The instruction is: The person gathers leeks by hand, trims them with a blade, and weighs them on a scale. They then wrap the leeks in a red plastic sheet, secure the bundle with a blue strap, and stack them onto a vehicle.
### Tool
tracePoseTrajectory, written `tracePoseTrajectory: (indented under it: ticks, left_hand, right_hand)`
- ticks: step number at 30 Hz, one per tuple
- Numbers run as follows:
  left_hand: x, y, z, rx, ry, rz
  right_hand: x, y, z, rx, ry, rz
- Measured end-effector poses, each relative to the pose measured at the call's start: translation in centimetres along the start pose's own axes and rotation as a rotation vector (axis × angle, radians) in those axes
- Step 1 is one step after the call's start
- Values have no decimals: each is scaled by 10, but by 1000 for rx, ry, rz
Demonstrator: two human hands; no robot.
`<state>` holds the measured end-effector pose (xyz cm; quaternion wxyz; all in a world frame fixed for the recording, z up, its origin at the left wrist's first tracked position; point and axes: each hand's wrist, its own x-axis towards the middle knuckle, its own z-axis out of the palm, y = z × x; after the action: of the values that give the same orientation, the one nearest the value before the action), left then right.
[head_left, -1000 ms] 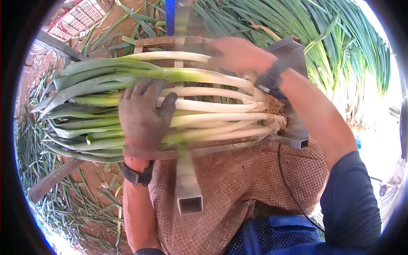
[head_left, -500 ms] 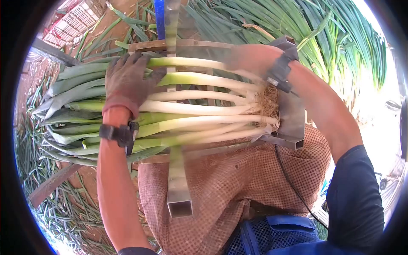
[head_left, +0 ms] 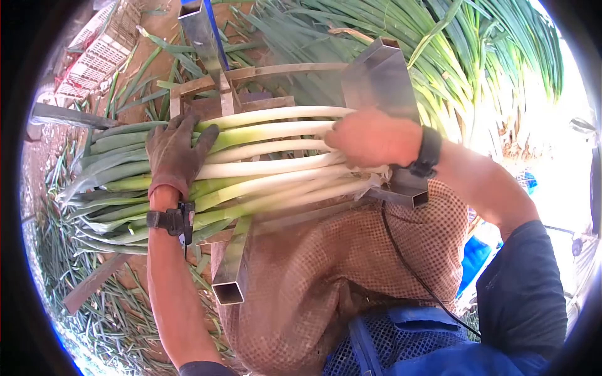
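A row of long, thick green onions (head_left: 269,166) lies crosswise on a metal frame, with green leaves to the left and white stems to the right. My left hand (head_left: 179,150), in a dark glove, rests palm down on the leafy part, its fingers apart. Over the white root end is my bare right hand (head_left: 379,139), its fingers curled around the stem ends and hiding most of the roots. Beyond it stands an upright metal end plate (head_left: 382,78). A square metal tube (head_left: 229,276) passes under the stems and sticks out toward me.
A big heap of green onions (head_left: 433,56) lies at the back right. Cut leaves (head_left: 119,313) litter the ground on the left. At the far left back is a white plastic crate (head_left: 103,47). A brown checked cloth (head_left: 313,263) covers my lap, crossed by a black cable (head_left: 411,269).
My right hand has come from the far top stems down and nearer, over the root ends. My left hand stays on the leaves, slightly lower in view. The camera view has shifted.
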<state>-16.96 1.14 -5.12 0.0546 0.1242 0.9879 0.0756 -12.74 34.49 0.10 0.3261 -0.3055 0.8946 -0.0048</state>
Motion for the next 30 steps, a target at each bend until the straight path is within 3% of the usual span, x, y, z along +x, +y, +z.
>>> tracePoseTrajectory:
  ticks: [1, 4, 7, 10, 14, 17, 18, 20, 23, 26, 28, 29, 30]
  left_hand:
    - [-1, -1, 0, -6, 26, 9]
    - [-5, -3, -1, 4, 57, 28]
    - [-7, -8, -12, -1, -25, 42]
    - [-19, -15, -17, 29, 22, 67]
    - [-40, -19, 4, 73, 199, 93]
    - [-52, -11, 22, 186, 270, 45]
    - [-49, -11, 24, 198, 226, 16]
    - [-48, -12, 23, 227, 214, -17]
    - [-44, -10, 22, 206, 206, 15]
    - [-41, -5, 11, 144, 156, 6]
    - [-41, -21, 12, 53, 137, 27]
    - [-44, -31, 9, -6, 175, 38]
    - [-51, -32, 3, -74, 213, 49]
  right_hand:
    - [0, 1, 9, -90, -42, 15]
    - [-1, 4, 19, 18, -38, -8]
    - [-3, -2, 8, -10, -125, 40]
    - [-30, 16, -3, -13, -159, 31]
    - [-35, 26, 7, -241, -99, 14]
    - [-26, 37, 16, -94, -87, 34]
    - [-36, 28, -13, 3, -126, 108]
    - [-63, 47, -40, 155, 502, -251]
    - [-147, 53, -82, 747, 780, 322]
    - [-204, 114, -30, 693, 888, 639]
    - [-227, 159, 52, 391, 842, 593]
    - [-233, 179, 104, 485, 764, 719]
    - [-237, 190, 151, 371, 786, 674]
